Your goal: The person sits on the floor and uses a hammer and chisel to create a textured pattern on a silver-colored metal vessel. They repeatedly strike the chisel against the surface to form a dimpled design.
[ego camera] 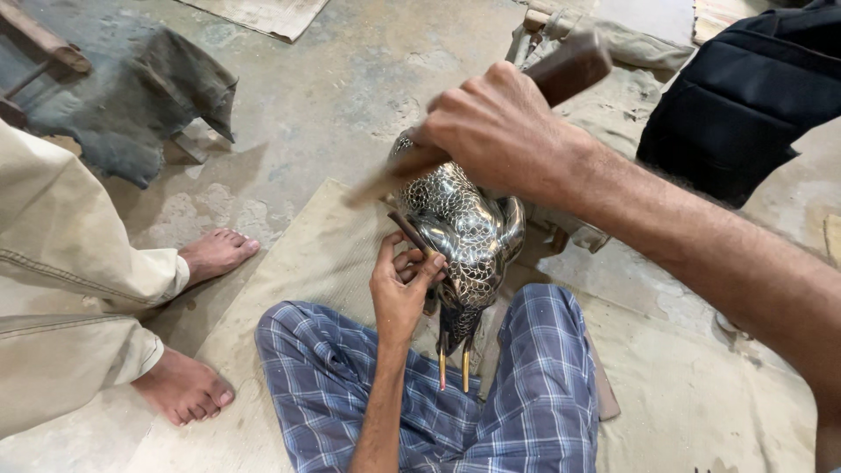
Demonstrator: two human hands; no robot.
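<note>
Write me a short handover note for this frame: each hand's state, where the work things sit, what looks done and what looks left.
Left hand: pinching a thin punch, its tip set against the metal bird figure.
Right hand: gripping a wooden-handled hammer, raised above the punch and blurred.
The figure stands between the knees in blue checked trousers, on a beige mat.
Another person's bare feet are at the left edge of the mat.
Done: a scale pattern covers most of the figure's visible surface.
Left: cannot tell which areas remain unworked; the far side is hidden.
</note>
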